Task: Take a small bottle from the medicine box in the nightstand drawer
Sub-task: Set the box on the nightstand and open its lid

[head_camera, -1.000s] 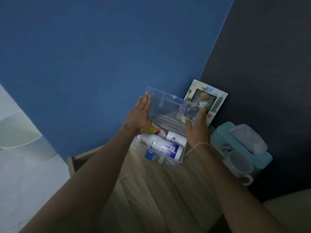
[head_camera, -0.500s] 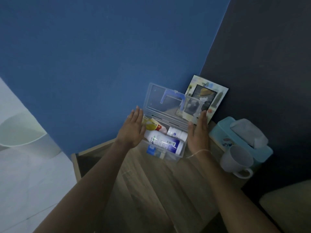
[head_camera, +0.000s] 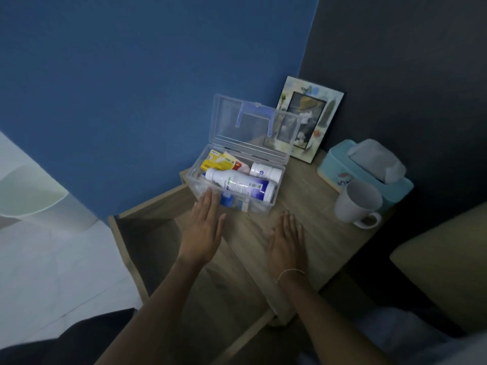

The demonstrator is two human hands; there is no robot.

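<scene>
Head view. Medicine box (head_camera: 259, 206), clear plastic, lid (head_camera: 253, 122) raised to near upright with its blue handle; stands on the nightstand top (head_camera: 311, 227), above the open drawer (head_camera: 147, 233).

Contents, lying flat:
- small white bottle (head_camera: 265, 172), at the back right, just beside the big one
- large white bottle with blue label (head_camera: 238, 185), across the middle
- yellow packet (head_camera: 218, 162), back left
- small blue item (head_camera: 227, 200), front, not identifiable

Left hand (head_camera: 203, 233): flat, fingers (head_camera: 210, 198) extended together, tips at the box's front left wall, holding nothing; contact with the wall cannot be told. Right hand (head_camera: 286, 243): flat, palm down over the top, near the box, holding nothing.

Also on the top: picture frame (head_camera: 316, 101) leaning behind the lid, tissue box (head_camera: 369, 175), white mug (head_camera: 357, 201).

Risks, as judgement:
- The raised lid may fall shut on a reaching hand if the box is jolted.
- The large bottle crowds the small one, so a careless reach could take the wrong bottle.
- The light box may slide when pushed.
</scene>
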